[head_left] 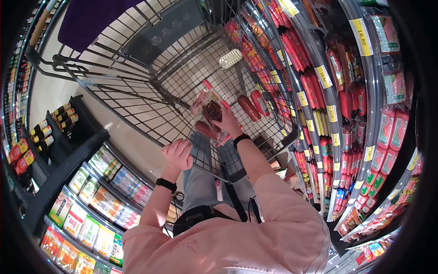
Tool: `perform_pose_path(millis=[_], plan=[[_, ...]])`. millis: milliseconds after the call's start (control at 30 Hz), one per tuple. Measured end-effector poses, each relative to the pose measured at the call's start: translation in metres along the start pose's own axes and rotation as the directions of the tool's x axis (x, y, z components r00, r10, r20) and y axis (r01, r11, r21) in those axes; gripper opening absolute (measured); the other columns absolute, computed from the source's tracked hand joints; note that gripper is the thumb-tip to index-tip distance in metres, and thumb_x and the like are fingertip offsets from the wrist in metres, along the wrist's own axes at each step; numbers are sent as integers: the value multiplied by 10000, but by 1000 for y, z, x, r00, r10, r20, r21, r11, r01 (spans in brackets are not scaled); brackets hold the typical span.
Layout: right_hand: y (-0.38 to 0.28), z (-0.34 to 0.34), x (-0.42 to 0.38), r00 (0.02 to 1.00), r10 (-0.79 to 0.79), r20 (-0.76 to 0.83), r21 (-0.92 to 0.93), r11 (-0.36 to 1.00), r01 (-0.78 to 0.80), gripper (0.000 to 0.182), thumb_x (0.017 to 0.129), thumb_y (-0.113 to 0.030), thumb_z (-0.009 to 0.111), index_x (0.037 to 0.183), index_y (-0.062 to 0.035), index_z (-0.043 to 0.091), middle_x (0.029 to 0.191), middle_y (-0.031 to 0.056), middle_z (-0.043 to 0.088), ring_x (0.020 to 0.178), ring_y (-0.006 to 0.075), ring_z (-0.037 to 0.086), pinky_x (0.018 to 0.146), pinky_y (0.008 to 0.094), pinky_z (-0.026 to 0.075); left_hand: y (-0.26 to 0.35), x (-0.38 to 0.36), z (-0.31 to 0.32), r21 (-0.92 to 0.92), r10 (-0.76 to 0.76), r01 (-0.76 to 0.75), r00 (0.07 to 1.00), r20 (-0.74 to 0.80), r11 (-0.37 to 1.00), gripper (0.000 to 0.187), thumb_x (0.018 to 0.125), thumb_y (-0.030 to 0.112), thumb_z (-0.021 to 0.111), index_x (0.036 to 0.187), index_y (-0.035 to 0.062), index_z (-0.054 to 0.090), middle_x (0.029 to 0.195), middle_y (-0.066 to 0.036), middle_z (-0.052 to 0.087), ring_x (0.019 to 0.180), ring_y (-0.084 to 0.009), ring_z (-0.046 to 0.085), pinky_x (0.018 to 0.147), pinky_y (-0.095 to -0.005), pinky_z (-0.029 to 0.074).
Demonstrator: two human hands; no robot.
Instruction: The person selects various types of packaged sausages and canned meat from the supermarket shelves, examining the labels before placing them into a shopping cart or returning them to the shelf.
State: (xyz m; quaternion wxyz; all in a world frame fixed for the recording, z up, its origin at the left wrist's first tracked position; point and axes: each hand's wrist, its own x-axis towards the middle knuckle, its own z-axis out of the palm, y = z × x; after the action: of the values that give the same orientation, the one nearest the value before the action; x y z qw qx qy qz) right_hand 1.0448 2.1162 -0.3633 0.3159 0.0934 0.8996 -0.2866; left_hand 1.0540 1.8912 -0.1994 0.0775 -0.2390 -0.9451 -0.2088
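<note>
My right hand (228, 122) reaches into the shopping cart (182, 112), its fingers closed on a clear pack of dark sausage (212, 111). Beside and below that pack lies a reddish-brown sausage (206, 130), close to my fingers. My left hand (178, 154) is curled into a loose fist at the cart's near left edge, with nothing visible in it. Further right in the cart are a brown wrapped sausage (248, 108) and a red wrapped sausage (260, 102). A pale ribbed object (230, 59) shows near the cart's far side.
A shelf of red-packed sausages (310, 91) with yellow price tags runs close along the right. On the left are a shelf of bagged and canned goods (91, 205) and a dark rack with jars (43, 132). A purple cloth (89, 20) hangs over the cart's far left.
</note>
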Motion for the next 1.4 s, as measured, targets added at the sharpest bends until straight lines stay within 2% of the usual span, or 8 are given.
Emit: perform_pose_path(millis=[433,567,800,933,1100,1233,1300,1400], plan=[[1,14,-11,928,-323,-186,-628,765,141,713,665,-127,630,1290,-63,293,1292,186,316,1205,309,327,902,418,371,0,1,-1,-25,-8,7,1000,-18,1000,222,560,177,477,749,168,593,844,51,580,839,-133,531,734,-292,290],[-8,44,-25,839,-531,123,-278,793,542,502,697,-157,595,1152,-48,410,1135,125,444,1046,285,466,842,391,403,-1,0,3,-23,-1,0,1000,-30,1000,220,563,185,477,749,170,592,845,53,581,842,-132,530,736,-296,288],[-17,71,-16,973,-230,22,-471,856,213,502,639,-196,660,1077,-43,468,985,110,531,916,273,546,742,357,450,-2,1,1,-1,5,-5,1000,-13,1000,228,569,193,474,761,173,595,864,55,580,856,-133,527,743,-309,283],[-7,34,-9,969,-46,241,324,945,-36,369,620,-102,581,967,-2,508,822,84,545,755,215,561,655,302,452,-2,-1,2,-5,1,-1,1000,-9,1000,224,574,195,473,761,173,595,858,53,581,862,-138,526,748,-308,279],[54,28,4,967,-42,251,968,27,-250,250,608,-116,509,825,8,534,706,20,512,629,159,510,585,271,412,-2,1,1,-31,-7,7,1000,-13,1000,223,570,194,474,755,170,597,853,52,581,861,-139,526,748,-312,282],[95,2,17,966,26,259,959,117,-260,262,615,-118,486,846,-6,543,698,47,525,625,178,514,593,270,417,0,3,0,-28,-9,8,1000,-30,1000,236,560,185,475,759,164,600,846,50,581,843,-138,527,735,-311,286],[104,-4,22,945,270,184,512,794,-327,328,650,-130,481,952,-11,521,723,79,556,671,231,559,662,333,458,-1,2,1,-24,-9,8,1000,-25,1000,237,557,184,475,758,163,600,843,47,581,833,-140,527,733,-309,286],[78,-13,6,887,388,-250,213,916,-340,326,682,-127,513,995,-34,524,842,132,565,814,312,550,748,395,440,-2,1,1,-32,-4,3,1000,-31,999,234,553,181,478,753,160,598,841,44,581,819,-143,528,728,-305,286]])
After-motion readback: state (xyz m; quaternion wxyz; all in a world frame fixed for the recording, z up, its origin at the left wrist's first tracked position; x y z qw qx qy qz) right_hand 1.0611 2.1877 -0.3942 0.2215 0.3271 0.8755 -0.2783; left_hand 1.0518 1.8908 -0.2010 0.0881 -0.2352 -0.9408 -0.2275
